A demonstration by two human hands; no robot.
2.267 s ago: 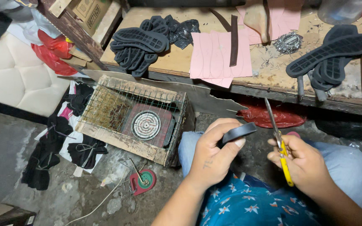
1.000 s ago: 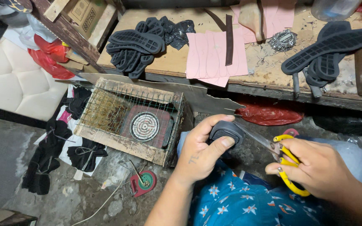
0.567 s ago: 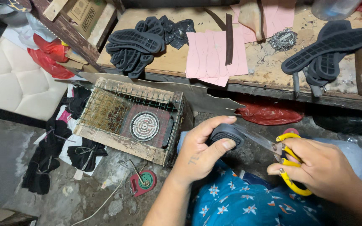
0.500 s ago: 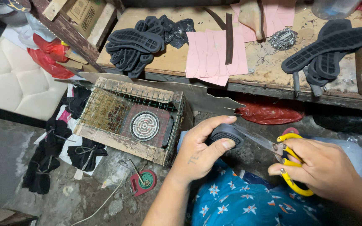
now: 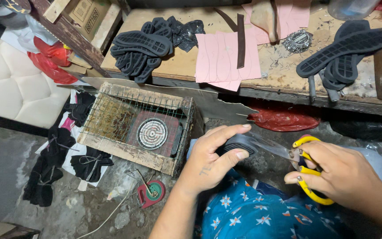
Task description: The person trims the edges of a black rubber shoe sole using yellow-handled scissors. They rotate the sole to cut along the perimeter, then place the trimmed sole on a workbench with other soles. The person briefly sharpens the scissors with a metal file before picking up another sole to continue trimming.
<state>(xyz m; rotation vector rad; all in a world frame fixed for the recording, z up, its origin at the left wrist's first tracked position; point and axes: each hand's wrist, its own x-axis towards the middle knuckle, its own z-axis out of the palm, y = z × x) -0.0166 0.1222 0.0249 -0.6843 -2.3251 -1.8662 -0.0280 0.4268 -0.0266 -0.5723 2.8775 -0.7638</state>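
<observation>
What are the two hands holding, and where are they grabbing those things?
The left hand pinches a dark rubber piece by its edge, thumb under, fingers on top. The right hand holds scissors by their yellow handles, blades at the piece.

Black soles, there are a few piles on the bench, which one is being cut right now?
None on the bench: the sole in the left hand, with yellow scissors in the right hand at its edge.

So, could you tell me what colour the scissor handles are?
Yellow scissors handles, clearest in the head view.
</observation>
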